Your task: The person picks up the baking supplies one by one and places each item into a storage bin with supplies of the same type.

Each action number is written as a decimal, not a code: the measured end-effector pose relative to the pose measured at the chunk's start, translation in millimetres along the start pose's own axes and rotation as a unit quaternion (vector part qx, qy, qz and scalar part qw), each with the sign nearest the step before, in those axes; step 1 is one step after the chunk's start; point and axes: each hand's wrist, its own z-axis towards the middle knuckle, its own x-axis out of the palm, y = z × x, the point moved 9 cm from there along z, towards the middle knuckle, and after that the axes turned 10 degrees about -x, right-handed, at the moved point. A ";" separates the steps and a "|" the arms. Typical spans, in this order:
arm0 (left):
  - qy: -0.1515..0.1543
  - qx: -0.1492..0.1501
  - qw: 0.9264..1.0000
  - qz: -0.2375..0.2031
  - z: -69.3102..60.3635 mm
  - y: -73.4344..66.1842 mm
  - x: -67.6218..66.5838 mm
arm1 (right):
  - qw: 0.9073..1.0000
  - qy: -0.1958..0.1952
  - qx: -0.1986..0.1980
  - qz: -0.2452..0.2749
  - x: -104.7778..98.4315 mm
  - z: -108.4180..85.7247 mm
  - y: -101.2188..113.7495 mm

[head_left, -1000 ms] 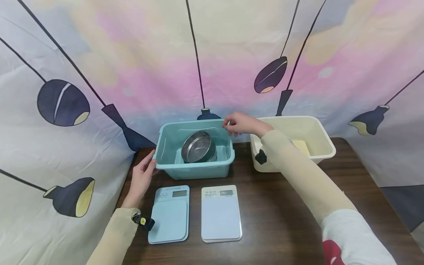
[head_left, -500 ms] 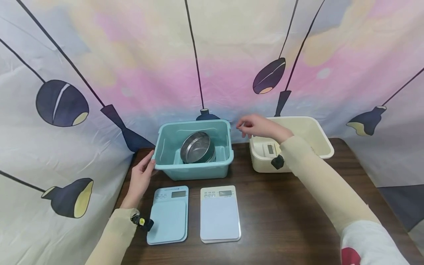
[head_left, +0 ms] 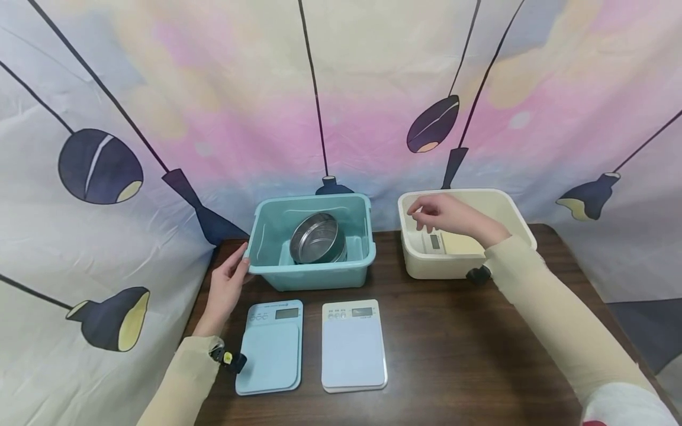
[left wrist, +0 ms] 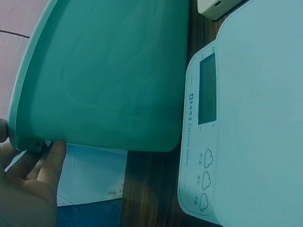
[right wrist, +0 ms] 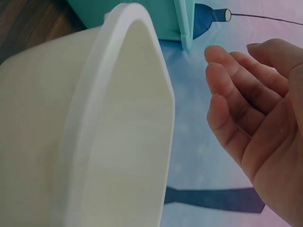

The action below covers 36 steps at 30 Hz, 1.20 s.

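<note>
Pinching teal tub [head_left: 314,278] with left hand [head_left: 226,290] at back left corner of desk [head_left: 426,355], with right hand [head_left: 444,214] loosely bent near cream tub [head_left: 437,267], with room between tubs, with readable “Electronic” on blue scale [head_left: 272,352]

The right hand [head_left: 453,216], a second ago well left of the cream bin [head_left: 434,268], now appears over its left part; the sleeve [head_left: 554,307] has shifted to its front right corner, uncovering the display [head_left: 435,242] inside.
</note>
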 end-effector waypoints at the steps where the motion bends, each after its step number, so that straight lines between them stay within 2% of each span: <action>1: 0.000 0.001 1.000 -0.001 -0.1 0.2 0.1 | 1.000 -0.003 0.000 0.000 -1.6 -4.1 -1.3; 5: -0.001 0.000 1.000 -0.003 -0.5 0.8 1.4 | 1.000 -0.019 -0.002 -0.008 -10.4 -21.9 -6.4; 10: 0.002 -0.007 1.000 -0.006 -0.8 2.4 3.2 | 0.999 -0.041 0.015 -0.029 -21.0 -47.3 -16.4; 20: 0.002 0.000 1.000 -0.008 0.8 1.0 3.7 | 0.992 -0.083 0.073 -0.068 -33.8 -110.7 -39.2; 25: 0.002 0.000 1.000 -0.001 2.4 0.7 2.4 | 0.981 -0.136 0.106 -0.090 -45.9 -148.9 -57.4; 31: 0.001 -0.002 1.000 -0.001 0.7 0.7 -1.3 | 0.964 -0.222 0.107 -0.103 -57.7 -183.5 -76.4; 36: 0.005 0.005 1.000 -0.005 0.0 1.8 0.0 | 0.951 -0.243 0.136 -0.135 -59.9 -200.1 -90.5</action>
